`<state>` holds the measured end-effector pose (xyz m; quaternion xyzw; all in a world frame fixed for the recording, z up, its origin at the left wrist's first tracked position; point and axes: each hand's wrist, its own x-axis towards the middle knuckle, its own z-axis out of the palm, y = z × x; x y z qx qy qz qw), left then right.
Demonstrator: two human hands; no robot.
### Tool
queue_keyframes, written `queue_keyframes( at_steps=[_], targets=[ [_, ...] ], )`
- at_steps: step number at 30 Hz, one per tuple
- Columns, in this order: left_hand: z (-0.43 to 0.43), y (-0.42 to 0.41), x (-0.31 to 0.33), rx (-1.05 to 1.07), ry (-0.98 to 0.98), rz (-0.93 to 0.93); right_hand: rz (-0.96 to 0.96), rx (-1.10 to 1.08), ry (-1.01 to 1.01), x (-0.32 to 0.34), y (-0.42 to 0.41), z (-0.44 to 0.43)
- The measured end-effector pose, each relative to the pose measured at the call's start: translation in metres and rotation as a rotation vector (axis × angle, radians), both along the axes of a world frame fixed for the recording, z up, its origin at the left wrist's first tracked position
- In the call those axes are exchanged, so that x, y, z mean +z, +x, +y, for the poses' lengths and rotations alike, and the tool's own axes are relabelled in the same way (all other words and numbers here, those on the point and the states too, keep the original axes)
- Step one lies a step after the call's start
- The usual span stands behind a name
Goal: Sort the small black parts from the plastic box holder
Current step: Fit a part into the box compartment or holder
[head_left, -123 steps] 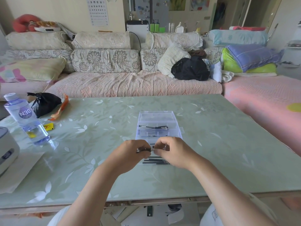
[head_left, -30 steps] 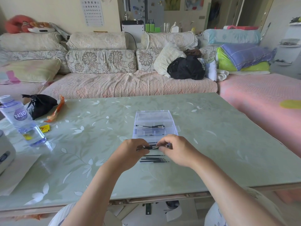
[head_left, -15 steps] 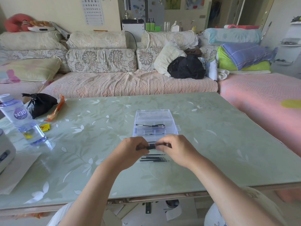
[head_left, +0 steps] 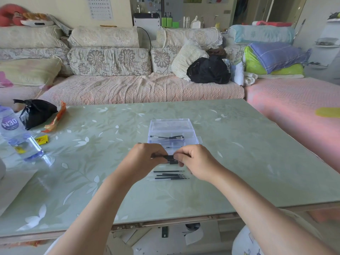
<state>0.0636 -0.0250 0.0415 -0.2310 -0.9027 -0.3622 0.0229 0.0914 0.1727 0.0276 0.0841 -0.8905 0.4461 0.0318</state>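
A clear plastic box (head_left: 172, 126) lies open in the middle of the table, with a thin black and silver part (head_left: 166, 137) in one compartment. Just in front of it my left hand (head_left: 145, 159) and my right hand (head_left: 196, 162) meet above the table. Both pinch one small black part (head_left: 170, 159) between their fingertips, each at one end. Below the hands several thin black rods (head_left: 170, 175) lie side by side on the tabletop.
A water bottle (head_left: 16, 137), a black bag (head_left: 35, 112), an orange wrapper (head_left: 55, 119) and a small yellow packet (head_left: 42, 140) sit at the table's left. A sofa with cushions runs behind the table, a pink bed to the right.
My hands stay joined in front of the box. The black part between my fingers now shows shorter and thicker than a second ago. The rods on the table have not moved.
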Motion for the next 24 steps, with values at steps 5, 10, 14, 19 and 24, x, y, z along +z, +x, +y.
queue_keyframes(
  at_steps=[5, 10, 14, 19, 24],
  targets=[
    [0.007, -0.022, -0.005, 0.027, 0.009, -0.059, 0.157, 0.016, 0.332, -0.003, -0.016, 0.008],
    [0.011, -0.046, -0.017, 0.046, 0.011, -0.097, 0.191, -0.053, 0.508, -0.004, -0.035, 0.003],
    [0.008, -0.064, -0.031, 0.119, -0.122, 0.177, 0.124, -0.156, 0.530, -0.009, -0.060, 0.014],
    [0.000, -0.079, -0.049, 0.241, -0.079, 0.182, 0.167, -0.303, 0.563, -0.017, -0.104, 0.039],
    [0.006, -0.081, -0.056, 0.147, -0.154, 0.126, 0.201, -0.224, 0.676, -0.026, -0.136, 0.036]
  ],
)
